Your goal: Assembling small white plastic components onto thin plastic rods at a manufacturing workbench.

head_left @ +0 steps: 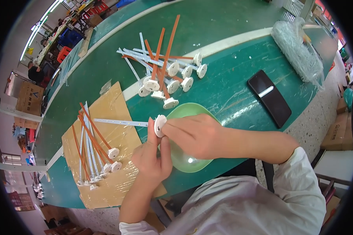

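Observation:
Over the edge of a green bowl, both my hands meet at one LED strip with a round white end cap. Its pale strip, dotted with small LEDs, points left above the cardboard. My left hand pinches the piece from below, with thumb and index finger at the cap. My right hand is closed against the cap's right side; whether a small part sits in its fingertips is hidden. On the cardboard sheet to the left lies a group of similar capped strips, some white, some orange-brown.
A larger pile of capped strips lies beyond the bowl. A black phone rests to the right on the green table. Behind it is a bundle of clear plastic wrap. Cardboard boxes stand on the floor at right.

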`<state>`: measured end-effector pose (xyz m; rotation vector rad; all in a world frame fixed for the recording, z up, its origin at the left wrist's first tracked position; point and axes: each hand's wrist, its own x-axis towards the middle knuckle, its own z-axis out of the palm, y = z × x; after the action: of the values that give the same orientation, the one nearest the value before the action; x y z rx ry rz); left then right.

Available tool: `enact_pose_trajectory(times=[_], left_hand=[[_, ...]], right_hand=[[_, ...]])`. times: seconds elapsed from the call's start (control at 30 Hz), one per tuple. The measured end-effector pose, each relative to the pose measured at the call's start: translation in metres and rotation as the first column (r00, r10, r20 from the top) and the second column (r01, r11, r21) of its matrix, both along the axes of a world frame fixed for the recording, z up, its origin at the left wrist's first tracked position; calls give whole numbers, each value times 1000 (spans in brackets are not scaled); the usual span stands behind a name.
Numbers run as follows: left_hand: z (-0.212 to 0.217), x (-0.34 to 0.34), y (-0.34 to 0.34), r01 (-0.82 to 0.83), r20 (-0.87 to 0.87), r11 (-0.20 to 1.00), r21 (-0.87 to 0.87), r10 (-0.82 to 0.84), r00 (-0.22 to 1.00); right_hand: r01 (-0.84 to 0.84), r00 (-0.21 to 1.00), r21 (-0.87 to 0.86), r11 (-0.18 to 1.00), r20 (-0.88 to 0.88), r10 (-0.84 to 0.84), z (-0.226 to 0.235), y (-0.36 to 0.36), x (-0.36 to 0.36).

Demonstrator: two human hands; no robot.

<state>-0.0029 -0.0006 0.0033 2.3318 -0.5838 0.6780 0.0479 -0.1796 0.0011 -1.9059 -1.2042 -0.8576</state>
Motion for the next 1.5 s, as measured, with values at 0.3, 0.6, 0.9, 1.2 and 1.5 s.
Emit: enact_pose_trajectory(times=[0.3, 0.6, 0.9, 1.2, 1.5], left_hand=[[6, 11, 17, 53, 202, 999, 14, -54, 978], [23, 28, 63, -148, 137, 987, 61, 138, 981], [23, 25, 71, -163, -103, 961, 222, 190, 976], [33, 16, 80, -227, -223, 798, 559, 408, 886], [34, 10, 30, 83, -158, 993, -78, -95, 983]], right_hand=[[-254, 884, 133, 958, -371, 285, 22, -9, 2], [91, 881, -116, 989, -453, -134, 52, -8, 49], [142, 894, -694, 706, -216, -392, 53, 56, 111], [-74, 889, -528, 846, -419, -184, 83, 14, 81], [-272, 632, 258, 927, -678, 375, 40, 3, 10]])
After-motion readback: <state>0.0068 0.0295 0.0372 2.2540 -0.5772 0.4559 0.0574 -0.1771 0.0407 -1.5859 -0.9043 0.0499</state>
